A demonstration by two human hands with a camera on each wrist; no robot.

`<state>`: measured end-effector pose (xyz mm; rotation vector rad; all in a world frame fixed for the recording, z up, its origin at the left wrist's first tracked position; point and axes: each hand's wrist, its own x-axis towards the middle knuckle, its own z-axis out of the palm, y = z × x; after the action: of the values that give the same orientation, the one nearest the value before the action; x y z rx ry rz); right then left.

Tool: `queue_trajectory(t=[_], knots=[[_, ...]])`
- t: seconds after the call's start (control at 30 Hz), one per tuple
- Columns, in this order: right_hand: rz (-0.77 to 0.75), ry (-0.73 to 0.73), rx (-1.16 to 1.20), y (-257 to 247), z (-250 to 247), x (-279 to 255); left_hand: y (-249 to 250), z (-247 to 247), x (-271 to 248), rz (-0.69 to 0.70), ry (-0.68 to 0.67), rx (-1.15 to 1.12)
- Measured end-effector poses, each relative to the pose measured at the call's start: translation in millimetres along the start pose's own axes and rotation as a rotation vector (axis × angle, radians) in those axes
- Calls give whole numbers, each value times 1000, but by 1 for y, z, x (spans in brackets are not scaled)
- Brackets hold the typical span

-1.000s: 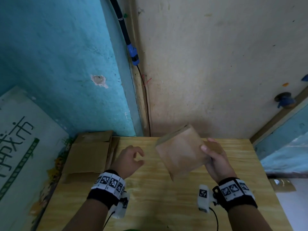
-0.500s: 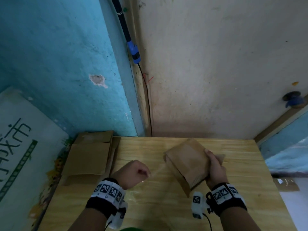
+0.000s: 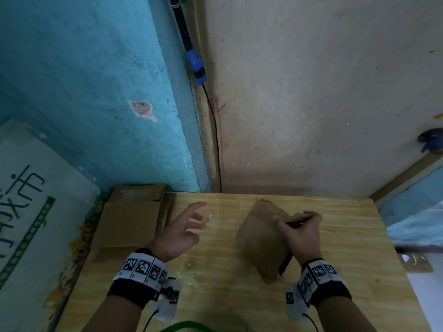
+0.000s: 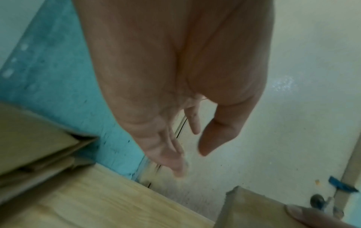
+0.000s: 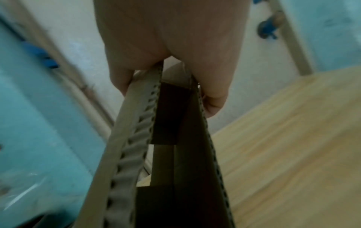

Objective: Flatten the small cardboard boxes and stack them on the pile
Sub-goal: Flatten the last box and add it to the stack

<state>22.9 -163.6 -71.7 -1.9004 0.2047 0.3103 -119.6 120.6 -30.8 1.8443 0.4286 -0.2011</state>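
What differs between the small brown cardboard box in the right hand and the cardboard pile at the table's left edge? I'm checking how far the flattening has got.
The small brown cardboard box is held tilted above the wooden table by the right hand; the pile of flattened brown cardboard lies flat on it. The right wrist view shows a gap between the box's walls, so it is only partly collapsed; the pile looks pressed flat. Both are plain brown corrugated cardboard.

A light wooden table [image 3: 335, 248] filled the lower part of the head view. A turquoise wall [image 3: 84, 80] took the upper left, a beige wall [image 3: 311, 92] the upper right. A black cable with a blue fitting [image 3: 197, 65] ran down the corner. A printed white board [image 3: 31, 200] leaned at far left.
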Motion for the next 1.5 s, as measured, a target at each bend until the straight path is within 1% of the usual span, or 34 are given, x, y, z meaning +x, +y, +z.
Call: queue_trajectory(t=[0.03, 0.07, 0.13, 0.2, 0.27, 0.3, 0.37, 0.4, 0.43, 0.57, 0.67, 0.8, 0.83, 0.97, 1.03, 1.07, 1.17, 1.27, 1.37, 1.5], knots=[[-24, -70, -27, -3, 2, -1, -3, 2, 3, -25, 48, -26], [-36, -149, -55, -5, 4, -2, -7, 4, 6, -55, 115, -4], [-52, -287, -117, -7, 6, -4, -15, 7, 10, -91, 240, 156], [-62, -332, -141, -7, 7, -5, -21, 7, 13, -74, 318, 251], [-59, -309, -136, -7, 9, -5, -26, 5, 13, -48, 347, 217], [-56, -293, -134, -7, 10, -5, -30, 3, 12, -41, 330, 151], [-34, -264, -124, -7, 10, -4, -33, -2, 10, -27, 253, 26], [-22, -251, -119, -7, 9, -3, -34, -4, 10, -40, 229, 16], [-14, -241, -122, -7, 9, -2, -37, -6, 10, -54, 234, -1], [-15, -214, -152, -13, 7, 1, -34, -11, 9, -108, 360, -123], [-13, -211, -156, -18, 8, 1, -36, -13, 7, -83, 397, 17], [-12, -221, -160, -20, 11, 1, -40, -21, 6, -151, 445, 43], [-12, -224, -162, -20, 11, 1, -41, -23, 6, -148, 451, 66], [-2, -232, -166, -18, 11, 2, -38, -29, 2, -10, 455, 96], [3, -230, -164, -16, 12, 2, -34, -31, 0, 22, 429, 102], [7, -229, -164, -15, 12, 2, -33, -32, -1, 35, 407, 66], [19, -225, -165, -15, 12, 1, -34, -37, -5, 95, 335, -135], [24, -216, -158, -16, 11, -1, -33, -39, -12, 85, 272, -240], [29, -210, -148, -17, 11, -2, -34, -39, -20, 76, 214, -288], [25, -214, -139, -18, 12, -1, -48, -46, -23, 41, 200, -341]])
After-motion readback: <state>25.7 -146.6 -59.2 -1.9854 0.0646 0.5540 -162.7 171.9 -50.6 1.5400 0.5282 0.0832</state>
